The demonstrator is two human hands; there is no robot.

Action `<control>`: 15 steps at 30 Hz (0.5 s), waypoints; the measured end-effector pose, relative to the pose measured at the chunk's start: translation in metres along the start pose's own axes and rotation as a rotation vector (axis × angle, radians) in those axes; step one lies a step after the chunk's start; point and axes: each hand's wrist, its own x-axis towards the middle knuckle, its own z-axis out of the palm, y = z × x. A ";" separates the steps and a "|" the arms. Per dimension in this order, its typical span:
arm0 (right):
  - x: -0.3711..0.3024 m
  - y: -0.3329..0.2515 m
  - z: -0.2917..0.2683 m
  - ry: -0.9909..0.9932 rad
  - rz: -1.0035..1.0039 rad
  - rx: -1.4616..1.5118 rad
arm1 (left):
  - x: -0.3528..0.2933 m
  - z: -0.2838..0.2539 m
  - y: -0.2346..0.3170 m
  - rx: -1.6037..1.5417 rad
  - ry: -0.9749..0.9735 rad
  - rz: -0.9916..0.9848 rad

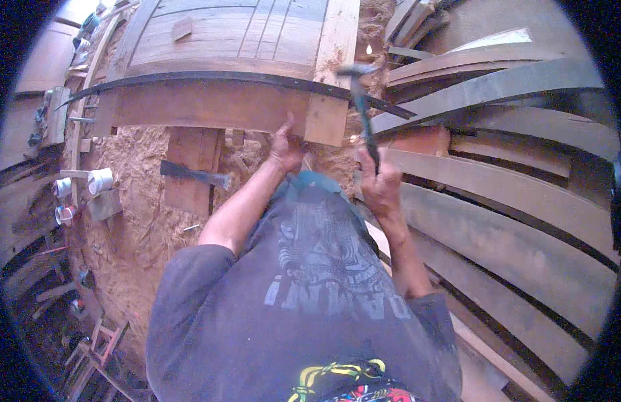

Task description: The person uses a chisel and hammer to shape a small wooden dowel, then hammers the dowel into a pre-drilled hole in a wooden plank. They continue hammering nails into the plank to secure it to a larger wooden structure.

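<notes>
My right hand (381, 179) is closed around the dark handle of a hammer (363, 110), held upright at the right of the wooden door panel (210, 104). The hammer's head is slightly blurred, at the panel's right corner. My left hand (285, 149) holds the panel's near edge, with a finger lying up on its face and the other fingers partly hidden. Across the panel runs a long, dark, narrow bar (216, 77), its ends reaching past both sides. A paler upright board (328, 110) forms the panel's right side. A small wood block (182, 29) lies on the panel's far part.
Long planks (498, 221) are stacked along my right. Sawdust (133, 234) covers the floor at left. A flat dark tool (190, 173) rests on a board (190, 197) near my left arm. White pots (100, 181) stand farther left, and a reddish frame (109, 345) lies lower left.
</notes>
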 end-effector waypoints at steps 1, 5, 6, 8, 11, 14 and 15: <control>0.006 -0.017 -0.008 0.115 -0.110 0.085 | 0.001 0.002 0.003 -0.021 -0.042 -0.002; -0.011 0.024 0.009 0.281 -0.292 0.204 | 0.001 0.006 0.009 0.064 0.014 -0.014; -0.021 0.053 0.034 0.235 -0.265 0.019 | 0.004 0.010 0.004 0.072 -0.018 -0.029; -0.032 0.081 0.060 -0.169 0.158 -0.279 | 0.005 0.016 0.001 0.102 -0.029 -0.037; 0.005 0.058 0.036 -0.124 0.049 -0.208 | 0.004 0.018 0.015 0.137 -0.016 -0.016; 0.014 -0.015 -0.003 0.157 -0.171 0.187 | 0.010 -0.002 0.021 0.102 -0.052 -0.041; 0.007 -0.024 -0.008 0.253 -0.174 0.308 | 0.015 -0.017 0.019 0.107 -0.023 -0.049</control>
